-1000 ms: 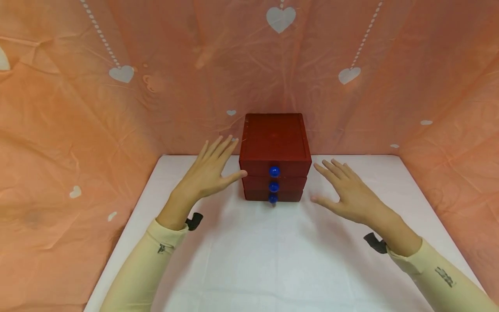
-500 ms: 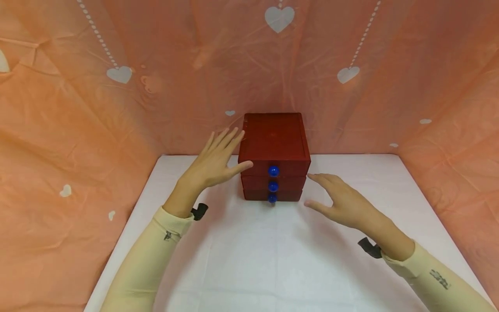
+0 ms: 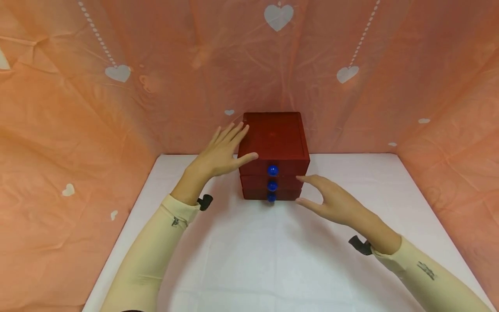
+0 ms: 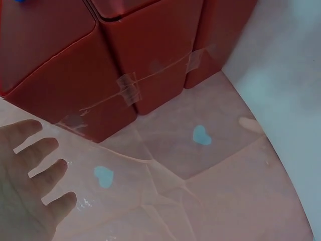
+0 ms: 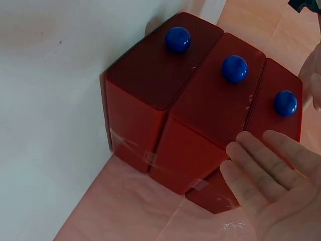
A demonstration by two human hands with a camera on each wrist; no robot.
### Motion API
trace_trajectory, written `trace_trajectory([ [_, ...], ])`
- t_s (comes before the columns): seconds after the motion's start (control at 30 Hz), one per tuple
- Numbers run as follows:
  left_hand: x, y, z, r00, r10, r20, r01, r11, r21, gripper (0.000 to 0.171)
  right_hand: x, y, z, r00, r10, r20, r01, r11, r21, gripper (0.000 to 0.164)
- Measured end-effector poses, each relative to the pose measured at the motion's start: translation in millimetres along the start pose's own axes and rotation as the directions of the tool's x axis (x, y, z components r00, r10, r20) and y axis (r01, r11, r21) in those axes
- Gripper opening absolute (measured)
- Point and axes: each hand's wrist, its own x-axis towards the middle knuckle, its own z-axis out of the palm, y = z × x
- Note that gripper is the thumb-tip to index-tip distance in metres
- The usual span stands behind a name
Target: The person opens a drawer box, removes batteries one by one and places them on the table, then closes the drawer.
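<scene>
A red box of three stacked drawers [image 3: 273, 138] stands at the back of the table, each drawer with a round blue knob [image 3: 273, 170] on its front. My left hand [image 3: 218, 158] is at the upper left side of the box, fingers spread, its tips overlapping the top's left edge in the head view. Whether it touches the box I cannot tell. At the front right, my right hand [image 3: 335, 199] has extended fingers and a thumb held apart, with nothing between them. In the right wrist view, the fingers [image 5: 251, 175] overlap the drawers' side. All drawers look closed.
White cloth covers the table [image 3: 241, 255]. A peach sheet with white hearts [image 3: 278, 17] hangs behind and at both sides, close to the back of the box. Strips of clear tape [image 4: 129, 89] run along the box's side.
My left hand has moved up and right, over the box's left edge. My right hand has moved left toward the drawer fronts, its fingers drawn closer together.
</scene>
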Motion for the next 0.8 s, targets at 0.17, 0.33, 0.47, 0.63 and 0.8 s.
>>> trace_trajectory([
  [0.17,9.4,0.4,-1.3,1.0,-0.004,0.016,0.004,1.0,0.006,0.098,8,-2,5,1.0,-0.018,-0.015,0.019,0.997,0.078,0.067],
  [0.33,17.3,-1.8,-0.4,0.999,-0.015,0.05,0.015,1.0,0.005,0.099,15,-5,11,0.998,-0.036,-0.041,0.042,0.987,0.155,0.063],
  [0.47,22.7,-1.8,0.4,0.997,-0.03,0.069,0.031,1.0,-0.003,0.1,20,-9,14,0.998,-0.019,-0.053,0.029,0.977,0.212,0.059],
  [0.63,30.3,0.3,0.8,0.996,-0.05,0.08,0.05,0.999,-0.003,0.102,26,-13,19,0.998,0.004,-0.07,0.018,0.951,0.308,0.053],
  [0.8,36.8,4.5,0.9,0.995,-0.053,0.085,0.054,0.999,-0.008,0.103,32,-16,25,0.997,-0.003,-0.082,0.034,0.925,0.379,0.047],
])
